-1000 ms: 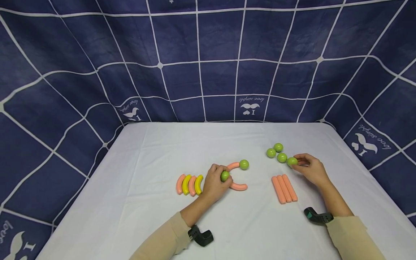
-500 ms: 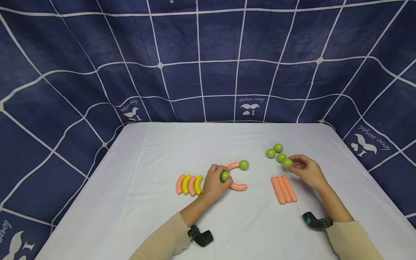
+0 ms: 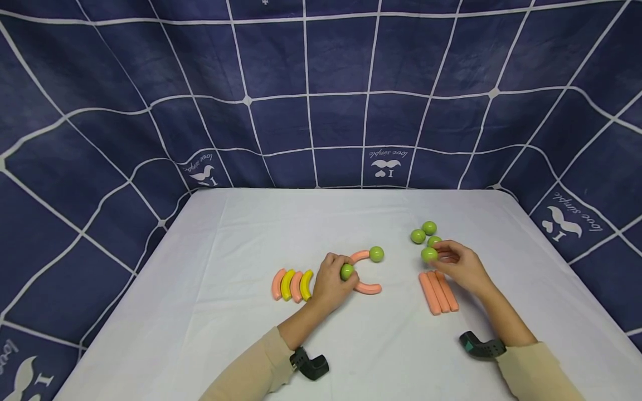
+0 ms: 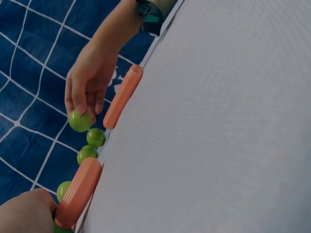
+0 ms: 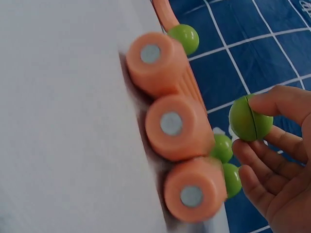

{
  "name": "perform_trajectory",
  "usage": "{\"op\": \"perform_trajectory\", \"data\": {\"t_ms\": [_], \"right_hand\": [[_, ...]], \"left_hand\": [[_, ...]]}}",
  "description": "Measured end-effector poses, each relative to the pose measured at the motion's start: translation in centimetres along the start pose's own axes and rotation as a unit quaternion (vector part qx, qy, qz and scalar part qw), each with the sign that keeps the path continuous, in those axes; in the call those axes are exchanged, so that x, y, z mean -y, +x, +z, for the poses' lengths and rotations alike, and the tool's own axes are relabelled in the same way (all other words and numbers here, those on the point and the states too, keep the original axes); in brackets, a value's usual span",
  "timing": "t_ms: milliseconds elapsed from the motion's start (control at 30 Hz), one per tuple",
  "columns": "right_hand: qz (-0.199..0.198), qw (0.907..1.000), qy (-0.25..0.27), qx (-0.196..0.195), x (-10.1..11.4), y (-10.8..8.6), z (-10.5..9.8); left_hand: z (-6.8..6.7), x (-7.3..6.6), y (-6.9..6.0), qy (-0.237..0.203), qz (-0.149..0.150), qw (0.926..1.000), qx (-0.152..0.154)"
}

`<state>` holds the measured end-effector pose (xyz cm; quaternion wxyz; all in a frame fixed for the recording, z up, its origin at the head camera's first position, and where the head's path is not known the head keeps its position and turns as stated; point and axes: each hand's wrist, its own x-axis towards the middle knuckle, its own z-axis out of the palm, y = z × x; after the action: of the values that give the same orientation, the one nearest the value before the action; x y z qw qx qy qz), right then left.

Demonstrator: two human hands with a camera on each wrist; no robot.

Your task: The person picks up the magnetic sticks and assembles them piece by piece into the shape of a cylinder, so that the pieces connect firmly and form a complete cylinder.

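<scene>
My left hand (image 3: pixel 332 285) holds a green ball (image 3: pixel 346 272) between thumb and fingers, low at the table. Two curved pink pieces extend from beside it: an upper one (image 3: pixel 360 255), touching another green ball (image 3: pixel 376 254), and a lower one (image 3: pixel 368 288). Whether they touch the held ball is hidden by my fingers. Over on the right, my right hand (image 3: pixel 463 268) pinches a green ball (image 5: pixel 250 118) by thumb and fingertips; the right wrist view shows a seam round it. That ball is in front of several loose green balls (image 3: pixel 418 236), above the straight pink sticks.
Three straight pink sticks (image 3: pixel 438 292) lie side by side below my right hand, with grey discs (image 5: pixel 171 123) on their ends. Left of my left hand, curved pink and yellow pieces (image 3: pixel 287 284) stand in an alternating row. A white cloth (image 3: pixel 225 345) covers the table.
My right hand has carried its green ball to the left and slightly toward me, past the loose balls. My left hand has stayed in place on its ball.
</scene>
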<state>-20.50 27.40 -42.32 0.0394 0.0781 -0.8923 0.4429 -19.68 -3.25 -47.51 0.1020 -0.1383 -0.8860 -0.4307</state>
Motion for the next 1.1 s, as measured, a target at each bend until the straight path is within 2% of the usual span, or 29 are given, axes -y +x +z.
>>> {"op": "perform_trajectory", "data": {"t_ms": [367,900,1100], "right_hand": [[-0.039,0.9983,0.025,0.036,0.7,-0.2,1.9],[-0.050,0.9954,0.046,0.067,1.8,-0.5,3.7],[-0.052,0.9929,0.039,0.099,2.1,-0.5,4.7]], "left_hand": [[0.0,0.0,-0.1,0.001,0.000,1.0000,-0.004],[0.2,0.0,-0.1,0.003,0.003,1.0000,-0.009],[0.0,0.0,0.0,0.004,-0.007,1.0000,-0.002]]}}
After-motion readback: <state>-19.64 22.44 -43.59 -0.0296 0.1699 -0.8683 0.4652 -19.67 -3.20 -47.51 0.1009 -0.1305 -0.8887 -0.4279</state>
